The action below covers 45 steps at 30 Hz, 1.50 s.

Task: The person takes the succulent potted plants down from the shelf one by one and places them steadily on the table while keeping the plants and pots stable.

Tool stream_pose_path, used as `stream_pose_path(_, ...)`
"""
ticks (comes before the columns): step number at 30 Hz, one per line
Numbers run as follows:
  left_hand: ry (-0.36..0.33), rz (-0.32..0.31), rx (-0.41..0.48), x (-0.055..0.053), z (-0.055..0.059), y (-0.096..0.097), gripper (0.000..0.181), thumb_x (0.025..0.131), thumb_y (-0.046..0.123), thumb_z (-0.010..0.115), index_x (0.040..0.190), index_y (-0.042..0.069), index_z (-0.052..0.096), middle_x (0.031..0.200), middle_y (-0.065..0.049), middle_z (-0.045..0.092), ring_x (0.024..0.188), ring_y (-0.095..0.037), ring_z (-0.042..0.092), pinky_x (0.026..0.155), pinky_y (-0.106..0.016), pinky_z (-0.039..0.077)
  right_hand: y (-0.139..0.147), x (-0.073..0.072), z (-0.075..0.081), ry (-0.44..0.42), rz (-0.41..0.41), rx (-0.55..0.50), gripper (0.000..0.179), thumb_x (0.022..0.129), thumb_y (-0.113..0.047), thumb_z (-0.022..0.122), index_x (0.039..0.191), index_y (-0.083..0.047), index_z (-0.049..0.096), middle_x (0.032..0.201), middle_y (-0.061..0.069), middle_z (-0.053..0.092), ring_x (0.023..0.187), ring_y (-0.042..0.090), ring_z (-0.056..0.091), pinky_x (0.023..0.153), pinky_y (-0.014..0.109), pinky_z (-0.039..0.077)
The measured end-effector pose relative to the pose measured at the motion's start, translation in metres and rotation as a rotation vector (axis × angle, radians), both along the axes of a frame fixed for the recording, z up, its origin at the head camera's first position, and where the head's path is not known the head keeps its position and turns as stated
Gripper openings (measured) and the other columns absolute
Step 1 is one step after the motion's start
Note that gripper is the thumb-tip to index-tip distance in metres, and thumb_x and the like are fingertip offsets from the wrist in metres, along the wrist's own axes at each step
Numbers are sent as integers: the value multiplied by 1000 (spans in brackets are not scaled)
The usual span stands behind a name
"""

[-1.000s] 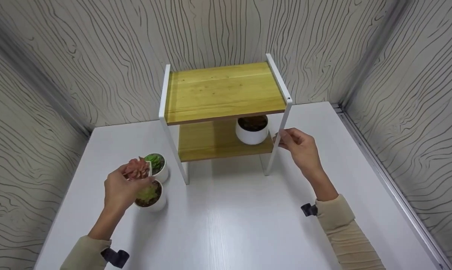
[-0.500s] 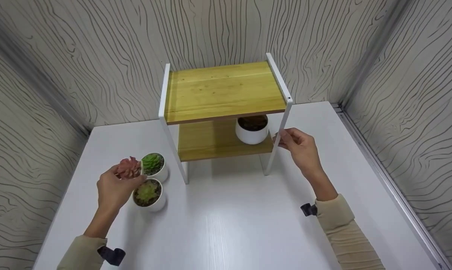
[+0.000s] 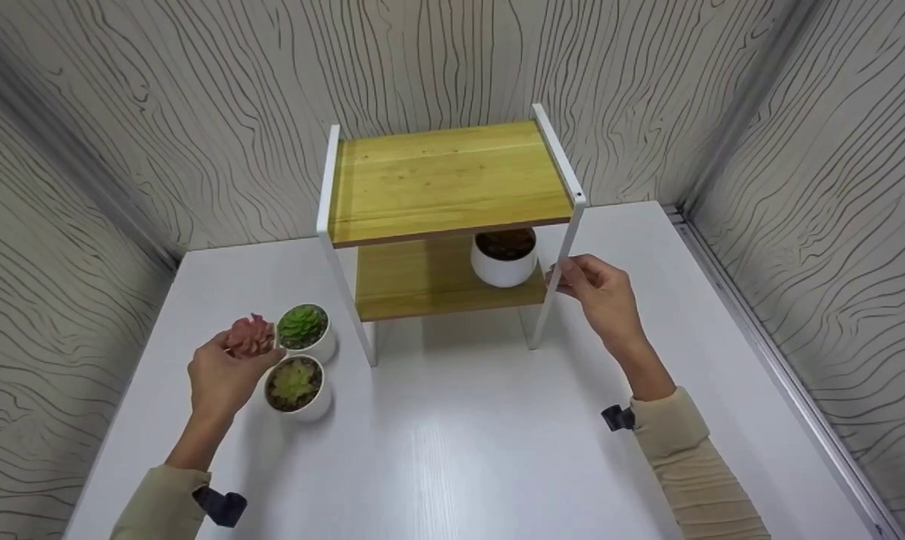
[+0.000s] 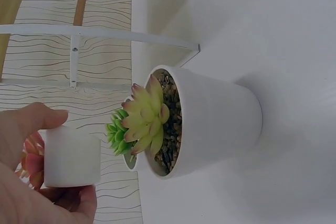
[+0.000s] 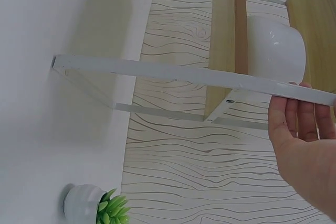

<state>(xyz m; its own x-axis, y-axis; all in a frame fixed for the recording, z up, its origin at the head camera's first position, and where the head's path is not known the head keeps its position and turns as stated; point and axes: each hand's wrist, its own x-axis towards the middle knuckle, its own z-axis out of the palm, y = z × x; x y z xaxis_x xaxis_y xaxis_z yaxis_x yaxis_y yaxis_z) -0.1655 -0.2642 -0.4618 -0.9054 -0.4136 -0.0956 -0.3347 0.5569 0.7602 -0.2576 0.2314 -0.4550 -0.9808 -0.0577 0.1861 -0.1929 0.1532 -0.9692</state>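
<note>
A small white pot with a red succulent is held up by my left hand, thumb and fingers on opposite sides of it. Close to that hand, a green succulent and a yellow-green succulent stand in white pots on the table. My right hand pinches the white right front upright of a two-tier wooden shelf. On the lower board sits another white pot, its plant mostly hidden by the upper board.
The white table runs up to wood-patterned walls at the back and sides. A metal track follows its right edge. In the right wrist view, a potted green succulent appears at the lower left.
My left hand has moved left with the red succulent pot, uncovering the green and yellow-green succulents. The right hand stays on the shelf upright.
</note>
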Motion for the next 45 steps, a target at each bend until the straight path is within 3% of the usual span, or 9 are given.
stream_pose_path(6,-6,8,9,-1,-2,-4,80,85,30,87,146,-9,53,134,-31,66,121,-37,66,88,-34,57,1,0,0,-9,-10,3,43,105,-36,64,118,5,69,112,22,74,109,26,76,97,24,61)
stream_pose_path(12,-38,8,50,-4,-7,-11,86,86,34,86,151,-9,48,142,-31,61,129,-39,63,96,-40,56,1,0,0,-15,-19,-10,37,105,-33,65,115,2,71,104,6,77,107,22,76,96,25,61)
stream_pose_path(17,-51,21,84,-6,-14,-18,90,87,36,85,152,-10,45,145,-32,57,134,-42,60,101,-43,55,0,0,-1,3,-2,-27,33,106,-30,64,114,1,72,108,17,76,104,19,77,97,26,61)
stream_pose_path(21,-51,31,93,-7,-18,-20,92,86,35,86,153,-11,43,148,-34,55,137,-45,57,110,-52,50,0,0,-2,6,3,-19,36,106,-31,64,117,3,71,109,18,75,103,15,76,97,25,61)
stream_pose_path(26,-58,39,99,-9,-20,-20,93,86,35,86,153,-12,42,148,-34,54,137,-45,56,111,-53,50,1,-1,-3,10,8,-30,40,106,-31,64,118,7,69,112,23,73,102,14,76,96,26,61)
stream_pose_path(30,-56,57,106,-9,-24,-21,92,86,34,86,152,-12,43,147,-34,55,137,-45,56,111,-53,50,1,-1,-2,13,12,-29,38,105,-34,64,116,2,71,112,24,73,103,16,76,96,27,61)
stream_pose_path(37,-66,84,100,-9,-32,-29,90,85,34,87,151,-11,46,142,-32,59,129,-40,62,91,-33,55,1,-1,-4,2,5,-9,36,106,-34,63,117,0,72,116,27,71,112,30,75,96,25,61)
stream_pose_path(43,-85,93,136,-12,-37,-35,94,87,34,86,154,-12,39,148,-33,53,136,-42,56,106,-47,52,2,-2,-4,2,1,-10,37,105,-35,64,116,0,72,114,26,73,111,30,75,96,25,61)
stream_pose_path(45,-87,98,137,-13,-39,-35,93,87,33,86,154,-12,40,148,-33,54,136,-42,56,104,-46,52,2,-2,-3,-1,0,-6,37,105,-35,64,115,-1,72,113,22,74,111,31,75,96,25,61)
